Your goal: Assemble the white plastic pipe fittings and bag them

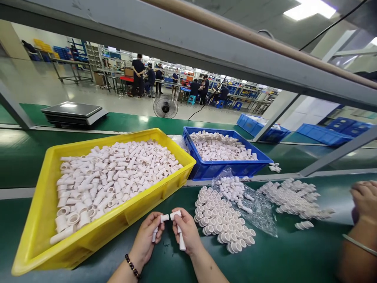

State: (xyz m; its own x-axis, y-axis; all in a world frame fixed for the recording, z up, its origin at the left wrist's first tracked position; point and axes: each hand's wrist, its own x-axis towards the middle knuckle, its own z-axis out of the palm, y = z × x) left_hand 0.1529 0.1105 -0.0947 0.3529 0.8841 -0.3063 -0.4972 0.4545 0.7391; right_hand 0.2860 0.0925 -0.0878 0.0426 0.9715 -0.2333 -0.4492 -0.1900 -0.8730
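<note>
My left hand (149, 230) is closed on white plastic pipe fittings. One short fitting (165, 217) sticks out between thumb and forefinger, and another shows below the fingers. Just to the right, my right hand (187, 230) grips a white fitting (175, 214) at its fingertips, with a longer white piece (182, 242) pointing down from the palm. A small gap separates the two fittings at the fingertips. Left of my hands stands a yellow bin (126, 214) full of white fittings. To their right, white fittings (219, 214) stand in close rows on the green bench.
Behind lies a blue bin (224, 169) of white fittings. A clear plastic bag (262, 214) with loose fittings lies before it, beside a second group of fittings (291, 198). Another person's hand (366, 200) is at the right edge. A scale (73, 110) stands back left.
</note>
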